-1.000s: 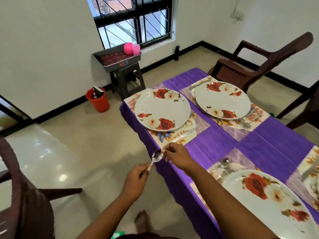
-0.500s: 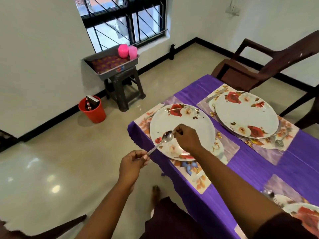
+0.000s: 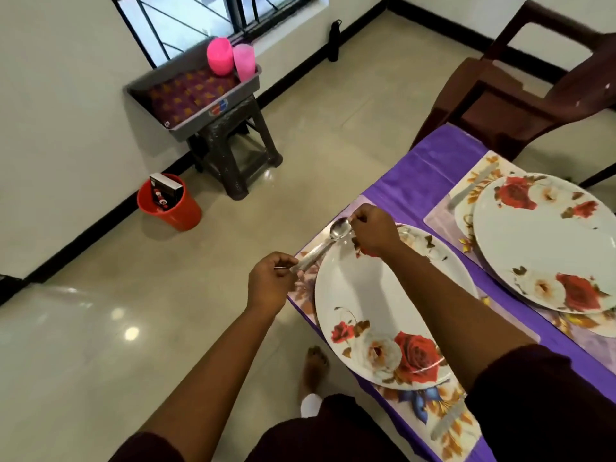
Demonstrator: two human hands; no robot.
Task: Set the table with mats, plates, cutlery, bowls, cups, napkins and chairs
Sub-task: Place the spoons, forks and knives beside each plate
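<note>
Bare forearms, short dark maroon sleeves [image 3: 533,395] (both arms), dark maroon garment below, one bare foot [image 3: 315,361]

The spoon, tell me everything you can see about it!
The spoon is shiny, silver and looks like metal, with an oval bowl and a long thin handle. It lies slanted at the left edge of the near plate, over the mat. The left hand pinches the handle end, and the right hand holds the bowl end.

Soft daylight from the window [image 3: 213,21] glares on the glossy floor [image 3: 100,311]; edges bend, the chair [image 3: 533,88] smears
</note>
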